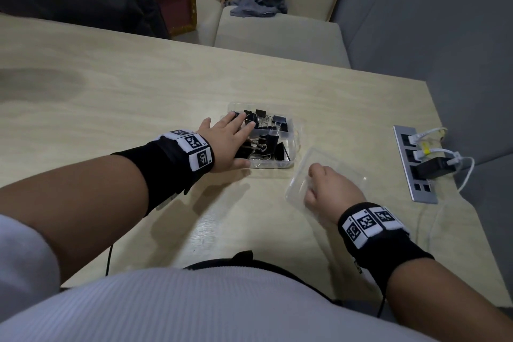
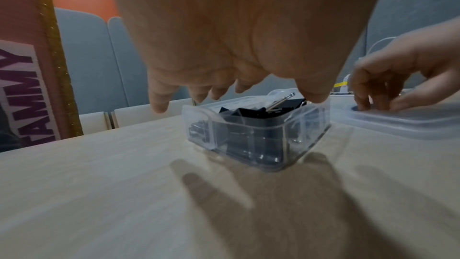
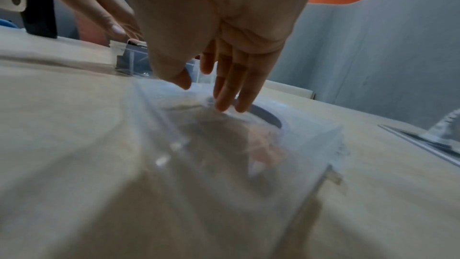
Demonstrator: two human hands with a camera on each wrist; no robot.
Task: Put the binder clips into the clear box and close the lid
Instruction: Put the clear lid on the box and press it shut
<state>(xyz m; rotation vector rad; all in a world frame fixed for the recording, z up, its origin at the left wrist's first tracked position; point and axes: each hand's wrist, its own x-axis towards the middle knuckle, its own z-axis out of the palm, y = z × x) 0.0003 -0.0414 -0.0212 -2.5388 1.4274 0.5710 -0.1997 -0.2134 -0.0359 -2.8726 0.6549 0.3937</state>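
While the left hand (image 1: pixel 226 141) lies spread over the one clear box (image 1: pixel 288 144), its fingers straight and gripping nothing, the black binder clips (image 1: pixel 266 130) sit heaped inside; they overlap too much to count exactly. Just right of the box, one clear lid (image 1: pixel 333 166) lies on the wooden table (image 1: pixel 138 97), off the box. On it rests the right hand (image 1: pixel 330 191), fingertips (image 3: pixel 224 103) touching the plastic, fingers fairly straight and not clamped on it. Farthest right, one power strip (image 1: pixel 416 175) holds three plugs.
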